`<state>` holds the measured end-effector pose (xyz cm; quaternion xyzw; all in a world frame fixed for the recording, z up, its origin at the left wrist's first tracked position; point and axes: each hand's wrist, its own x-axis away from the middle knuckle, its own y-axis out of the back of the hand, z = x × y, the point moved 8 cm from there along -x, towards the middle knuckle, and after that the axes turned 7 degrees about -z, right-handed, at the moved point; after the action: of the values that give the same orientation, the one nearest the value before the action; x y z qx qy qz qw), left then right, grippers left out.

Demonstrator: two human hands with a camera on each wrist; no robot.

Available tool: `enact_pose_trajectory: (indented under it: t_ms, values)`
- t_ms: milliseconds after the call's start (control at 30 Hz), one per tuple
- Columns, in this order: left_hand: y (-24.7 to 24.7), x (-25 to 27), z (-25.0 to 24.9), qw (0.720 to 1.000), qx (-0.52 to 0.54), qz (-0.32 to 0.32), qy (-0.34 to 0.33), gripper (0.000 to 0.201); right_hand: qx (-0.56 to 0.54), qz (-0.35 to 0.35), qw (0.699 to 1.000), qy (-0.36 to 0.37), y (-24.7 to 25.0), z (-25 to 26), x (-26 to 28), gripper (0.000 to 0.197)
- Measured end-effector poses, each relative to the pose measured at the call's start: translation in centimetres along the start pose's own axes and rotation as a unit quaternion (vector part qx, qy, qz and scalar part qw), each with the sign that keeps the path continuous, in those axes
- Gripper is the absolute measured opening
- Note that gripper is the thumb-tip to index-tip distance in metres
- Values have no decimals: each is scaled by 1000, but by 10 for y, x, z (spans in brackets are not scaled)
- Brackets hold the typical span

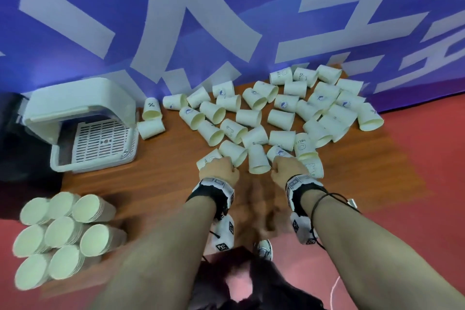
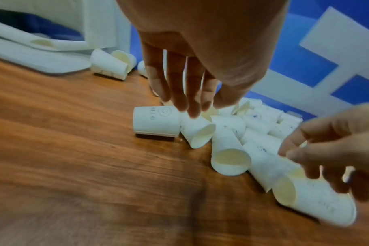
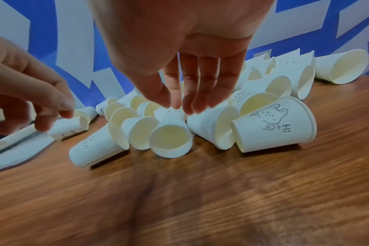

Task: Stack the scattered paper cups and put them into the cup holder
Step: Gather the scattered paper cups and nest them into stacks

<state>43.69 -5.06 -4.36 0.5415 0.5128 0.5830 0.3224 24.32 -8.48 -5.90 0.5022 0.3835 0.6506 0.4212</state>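
Many white paper cups (image 1: 276,113) lie scattered on their sides across the wooden table (image 1: 156,184). My left hand (image 1: 221,167) hangs over the pile's near left edge, fingers (image 2: 179,93) straight down, tips just above a lying cup (image 2: 198,133) beside a "Hello" cup (image 2: 156,121). My right hand (image 1: 285,167) hovers at the near middle of the pile, and its straight fingers (image 3: 200,86) reach a cup (image 3: 171,134) whose mouth faces me. Neither hand holds anything. The white cup holder (image 1: 80,118) stands open at the far left.
Several finished stacks of cups (image 1: 63,231) lie at the table's near left corner. A blue banner (image 1: 226,20) rises right behind the pile. A bear-printed "Hi" cup (image 3: 274,126) lies right of my right hand. Red floor (image 1: 415,158) lies beyond the table's right edge.
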Motion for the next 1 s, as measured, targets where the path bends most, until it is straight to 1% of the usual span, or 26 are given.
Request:
enact_pose_trajectory:
  t_ms: [100, 167, 267, 333, 400, 500, 633, 733, 867, 1000]
  values:
    - [-5, -10, -12, 999, -48, 5, -7, 22, 15, 9, 1000, 13, -8, -6, -13, 26]
    - [-8, -22, -13, 997, -69, 16, -1, 26, 36, 9, 999, 27, -13, -5, -23, 27]
    - [-13, -42, -10, 996, -79, 38, 12, 28, 90, 5, 994, 59, -17, 4, -33, 29]
    - [-15, -51, -8, 996, -80, 36, 12, 30, 114, 10, 990, 77, -20, 9, -39, 31]
    - [-21, -57, -12, 996, -84, 39, -1, 31, 134, 22, 987, 88, -24, 12, -46, 30]
    - [-31, -61, -21, 994, -82, 66, -27, 32, 155, 47, 980, 114, -32, 18, -53, 23]
    - [-40, -72, -25, 994, -55, 84, -39, 30, 144, 55, 982, 108, -39, 21, -58, 25]
    - [-43, -80, -26, 993, -60, 91, -45, 28, 147, 58, 981, 109, -44, 22, -59, 30]
    - [-45, -86, -24, 991, -76, 100, -36, 27, 135, 58, 984, 106, -49, 20, -63, 35]
    - [-39, -85, -23, 995, -53, 74, -37, 22, 125, 50, 986, 101, -46, 17, -63, 30]
